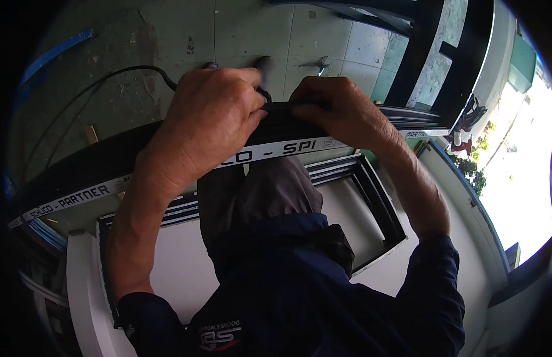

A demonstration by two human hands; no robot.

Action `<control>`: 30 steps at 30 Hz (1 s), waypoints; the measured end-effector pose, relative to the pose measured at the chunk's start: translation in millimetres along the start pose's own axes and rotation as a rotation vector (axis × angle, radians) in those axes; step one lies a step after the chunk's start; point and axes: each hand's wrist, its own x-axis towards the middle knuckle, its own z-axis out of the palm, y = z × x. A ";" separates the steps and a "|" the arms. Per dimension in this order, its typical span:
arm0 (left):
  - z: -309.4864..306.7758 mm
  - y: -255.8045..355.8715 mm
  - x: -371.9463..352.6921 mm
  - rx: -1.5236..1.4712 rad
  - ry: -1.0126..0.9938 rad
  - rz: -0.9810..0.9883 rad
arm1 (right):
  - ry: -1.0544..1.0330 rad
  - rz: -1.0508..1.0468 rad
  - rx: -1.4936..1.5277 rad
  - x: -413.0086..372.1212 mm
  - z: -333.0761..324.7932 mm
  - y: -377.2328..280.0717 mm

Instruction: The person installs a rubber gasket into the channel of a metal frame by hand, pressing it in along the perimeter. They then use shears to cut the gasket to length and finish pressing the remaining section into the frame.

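One black profile with white printed strip, laid across the view from lower left to upper right. Two hands on its upper edge, just beside each other. Left hand: fingers curled over the edge, clamped shut on the bar. Right hand: fingers bent, tips pressed onto the same edge. Beyond the edge, open tiled floor with one black cable. Below the bar, one dark frame.
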 end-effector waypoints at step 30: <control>2.8 9.6 10.9 -0.110 -0.021 -0.197 | 0.058 -0.087 -0.057 8.7 1.9 4.8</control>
